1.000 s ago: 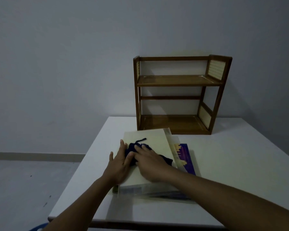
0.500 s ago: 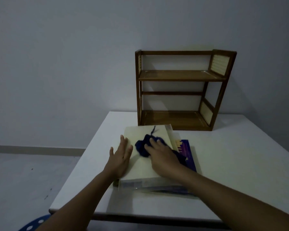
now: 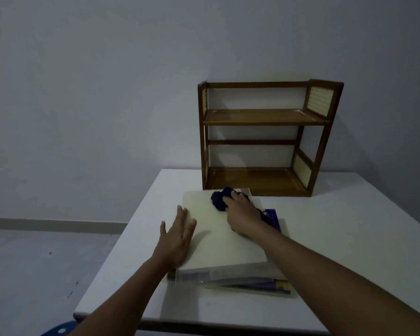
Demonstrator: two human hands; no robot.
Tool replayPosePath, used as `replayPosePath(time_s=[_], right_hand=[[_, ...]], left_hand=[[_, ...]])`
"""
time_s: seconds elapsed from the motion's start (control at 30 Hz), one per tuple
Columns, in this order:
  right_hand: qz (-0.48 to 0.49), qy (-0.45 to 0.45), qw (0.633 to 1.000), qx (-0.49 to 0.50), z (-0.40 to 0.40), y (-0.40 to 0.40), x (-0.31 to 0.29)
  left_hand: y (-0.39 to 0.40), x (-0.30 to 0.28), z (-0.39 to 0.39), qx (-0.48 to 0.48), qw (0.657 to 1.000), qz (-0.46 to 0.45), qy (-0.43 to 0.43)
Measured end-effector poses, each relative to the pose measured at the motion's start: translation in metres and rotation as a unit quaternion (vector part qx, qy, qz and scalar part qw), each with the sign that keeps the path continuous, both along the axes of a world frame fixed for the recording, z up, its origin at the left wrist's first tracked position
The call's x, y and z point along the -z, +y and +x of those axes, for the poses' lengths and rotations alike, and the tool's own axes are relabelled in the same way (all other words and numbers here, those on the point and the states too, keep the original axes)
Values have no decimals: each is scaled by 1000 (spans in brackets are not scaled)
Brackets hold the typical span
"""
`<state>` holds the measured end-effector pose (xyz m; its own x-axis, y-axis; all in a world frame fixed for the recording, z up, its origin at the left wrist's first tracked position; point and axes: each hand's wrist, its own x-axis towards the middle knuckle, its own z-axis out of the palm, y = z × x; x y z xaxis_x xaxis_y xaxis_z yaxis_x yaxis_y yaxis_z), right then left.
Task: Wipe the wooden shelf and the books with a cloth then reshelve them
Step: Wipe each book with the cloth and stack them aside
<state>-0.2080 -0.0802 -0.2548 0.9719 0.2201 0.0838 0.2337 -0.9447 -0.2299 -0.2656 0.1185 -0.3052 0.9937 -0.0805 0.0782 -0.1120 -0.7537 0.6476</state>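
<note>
On the white worktop [image 3: 325,238], a stack of books [image 3: 228,241] sits just in front of the bare wooden shelf [image 3: 264,139]. Left hand [image 3: 176,238] lies flat with fingers spread on the cream top cover, right hand [image 3: 240,212] presses a dark blue cloth [image 3: 220,198] near its far edge.

The wooden shelf [image 3: 267,139] stands at the back of the table [image 3: 337,238], against the wall. Just before it lies my stack of books [image 3: 226,238]. My left hand [image 3: 176,236] rests on the top book's left edge; my right hand [image 3: 243,212] presses the cloth [image 3: 220,200] at its far end.
</note>
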Motion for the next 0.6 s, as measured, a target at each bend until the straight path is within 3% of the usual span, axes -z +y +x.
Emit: replayPosePath(time_s=[0.13,0.27,0.4,0.47,0.6], right_hand=[[-2,1,999,-51,-60,9,1],[-31,-2,989,-142,-120,32,5],[-8,-2,985,-172,-98,25,5],[-6,2,987,-159,-71,10,4],[37,10,998,-40,-32,-36,4]], left_hand=[[0,0,-1,4,1000,-10,-7],[-3,-2,-5,15,998,50,-21],[1,1,-3,31,994,96,-28],[1,0,-1,20,998,61,-16],[1,-2,0,9,1000,25,7]])
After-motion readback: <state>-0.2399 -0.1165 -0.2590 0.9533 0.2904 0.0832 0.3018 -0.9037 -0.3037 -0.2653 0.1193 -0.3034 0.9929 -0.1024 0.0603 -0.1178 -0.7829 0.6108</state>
